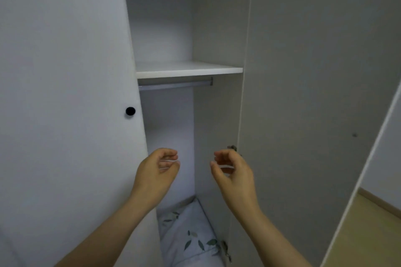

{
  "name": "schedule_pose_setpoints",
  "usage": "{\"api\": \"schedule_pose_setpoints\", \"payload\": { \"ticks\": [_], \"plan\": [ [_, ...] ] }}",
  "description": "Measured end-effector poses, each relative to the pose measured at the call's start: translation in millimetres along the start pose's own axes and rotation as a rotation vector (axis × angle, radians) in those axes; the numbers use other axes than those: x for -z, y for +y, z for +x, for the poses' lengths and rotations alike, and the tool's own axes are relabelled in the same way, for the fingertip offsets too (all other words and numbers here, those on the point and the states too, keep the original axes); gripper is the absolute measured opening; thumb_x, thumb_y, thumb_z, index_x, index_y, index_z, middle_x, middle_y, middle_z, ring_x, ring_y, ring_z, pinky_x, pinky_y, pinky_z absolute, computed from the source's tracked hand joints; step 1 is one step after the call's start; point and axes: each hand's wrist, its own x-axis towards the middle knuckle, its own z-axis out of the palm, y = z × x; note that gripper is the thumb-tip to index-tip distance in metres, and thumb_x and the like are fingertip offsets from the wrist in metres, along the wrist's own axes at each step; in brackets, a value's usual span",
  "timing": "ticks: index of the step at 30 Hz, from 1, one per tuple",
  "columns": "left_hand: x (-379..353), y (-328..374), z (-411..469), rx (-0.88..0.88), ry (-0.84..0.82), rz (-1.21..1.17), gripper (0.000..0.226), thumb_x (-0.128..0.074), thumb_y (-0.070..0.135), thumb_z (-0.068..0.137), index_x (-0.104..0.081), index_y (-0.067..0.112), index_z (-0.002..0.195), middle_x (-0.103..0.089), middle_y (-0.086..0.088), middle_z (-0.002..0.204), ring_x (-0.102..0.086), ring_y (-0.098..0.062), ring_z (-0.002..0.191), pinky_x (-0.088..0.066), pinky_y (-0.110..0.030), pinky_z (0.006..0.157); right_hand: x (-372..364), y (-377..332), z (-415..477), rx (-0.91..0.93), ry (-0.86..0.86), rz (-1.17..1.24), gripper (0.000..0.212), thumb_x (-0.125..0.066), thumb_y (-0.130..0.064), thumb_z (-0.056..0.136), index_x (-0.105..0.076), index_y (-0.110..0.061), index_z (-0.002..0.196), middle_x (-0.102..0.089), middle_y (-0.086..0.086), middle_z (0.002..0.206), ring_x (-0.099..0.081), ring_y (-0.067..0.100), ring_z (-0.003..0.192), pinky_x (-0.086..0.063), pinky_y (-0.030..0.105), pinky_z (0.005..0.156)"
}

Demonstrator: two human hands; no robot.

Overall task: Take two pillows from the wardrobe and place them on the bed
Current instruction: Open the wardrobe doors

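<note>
both hands, left hand (159,163) and right hand (230,166), hang loosely curled at frame centre, holding nothing. likely poised to reach the pillow (188,236) at the lower middle, on the wardrobe (219,115) floor.

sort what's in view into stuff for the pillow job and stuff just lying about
For the job: leaf-print pillow, low inside the wardrobe; left hand and right hand, both holding nothing.

Just there: shelf; hanging rail; black knob; floor.
</note>
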Motion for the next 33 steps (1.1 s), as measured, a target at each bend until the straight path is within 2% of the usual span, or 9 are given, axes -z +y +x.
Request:
{"api": "schedule_pose_setpoints", "payload": {
  "ticks": [2,5,10,14,18,22,26,28,33],
  "plan": [
    [21,-7,6,0.015,0.048,0.045,0.02,-0.062,0.002,0.083,-0.063,0.008,0.102,-0.068,-0.006,0.098,-0.062,-0.001,0.076,-0.042,0.002,0.063,-24,-5,6,-0.005,-0.063,0.042,0.016,-0.066,-0.017,0.083,-0.062,-0.026,0.095,-0.066,-0.004,0.096,-0.063,0.009,0.087,-0.053,0.019,0.073],
    [46,-15,17,0.016,0.133,0.103,0.021,-0.061,0.003,0.084,-0.062,0.008,0.104,-0.066,-0.003,0.098,-0.061,0.01,0.073,-0.041,0.003,0.062,-56,-8,21,0.014,-0.15,0.1,0.014,-0.065,-0.016,0.085,-0.063,-0.025,0.096,-0.065,-0.005,0.097,-0.062,0.008,0.088,-0.05,0.013,0.071],
    [68,-27,38,0.065,0.298,0.251,0.031,-0.06,0.017,0.087,-0.054,0.021,0.117,-0.058,0.004,0.119,-0.056,-0.006,0.096,-0.038,-0.004,0.066,-90,0,56,0.044,-0.233,0.21,0.013,-0.064,-0.014,0.086,-0.064,-0.025,0.093,-0.066,-0.006,0.094,-0.062,0.006,0.084,-0.05,0.012,0.069],
    [67,-26,70,0.069,0.413,0.346,0.042,-0.061,0.022,0.087,-0.047,0.021,0.126,-0.053,0.0,0.125,-0.055,-0.013,0.101,-0.043,-0.016,0.078,-108,11,96,0.093,-0.31,0.273,0.015,-0.063,-0.014,0.085,-0.063,-0.029,0.09,-0.066,-0.007,0.09,-0.063,0.007,0.082,-0.049,0.011,0.069],
    [56,-24,115,0.051,0.516,0.494,0.047,-0.062,0.028,0.086,-0.044,0.019,0.129,-0.046,-0.002,0.13,-0.051,-0.01,0.101,-0.045,-0.024,0.086,-122,20,136,0.127,-0.386,0.311,0.016,-0.064,-0.014,0.084,-0.063,-0.029,0.091,-0.066,-0.006,0.09,-0.062,0.006,0.081,-0.048,0.009,0.068],
    [47,-25,138,0.048,0.574,0.535,0.041,-0.063,0.029,0.085,-0.049,0.019,0.123,-0.045,-0.001,0.125,-0.054,-0.011,0.099,-0.048,-0.026,0.09,-131,26,163,0.133,-0.453,0.382,0.017,-0.064,-0.009,0.083,-0.064,-0.023,0.091,-0.066,-0.005,0.086,-0.061,0.001,0.079,-0.047,0.006,0.065],
    [42,-29,144,0.04,0.608,0.631,0.018,-0.06,0.024,0.087,-0.059,0.02,0.105,-0.055,0.0,0.104,-0.056,-0.007,0.082,-0.05,-0.019,0.079,-150,32,183,0.111,-0.537,0.435,0.022,-0.063,-0.004,0.083,-0.061,-0.026,0.087,-0.065,-0.001,0.084,-0.06,-0.003,0.072,-0.046,0.006,0.062],
    [43,-30,143,0.033,0.608,0.642,0.018,-0.059,0.022,0.088,-0.059,0.021,0.105,-0.056,0.002,0.103,-0.057,-0.007,0.083,-0.048,-0.016,0.078,-160,35,185,0.091,-0.585,0.442,0.022,-0.063,-0.004,0.083,-0.06,-0.025,0.089,-0.065,0.001,0.085,-0.06,-0.004,0.07,-0.047,0.007,0.062],
    [40,-28,135,0.029,0.632,0.65,0.018,-0.058,0.023,0.088,-0.059,0.022,0.106,-0.057,0.005,0.102,-0.057,-0.007,0.085,-0.05,-0.019,0.08,-170,42,176,0.065,-0.647,0.455,0.017,-0.063,-0.007,0.085,-0.061,-0.022,0.093,-0.064,-0.002,0.086,-0.06,-0.006,0.072,-0.047,0.006,0.063]
  ]
}}
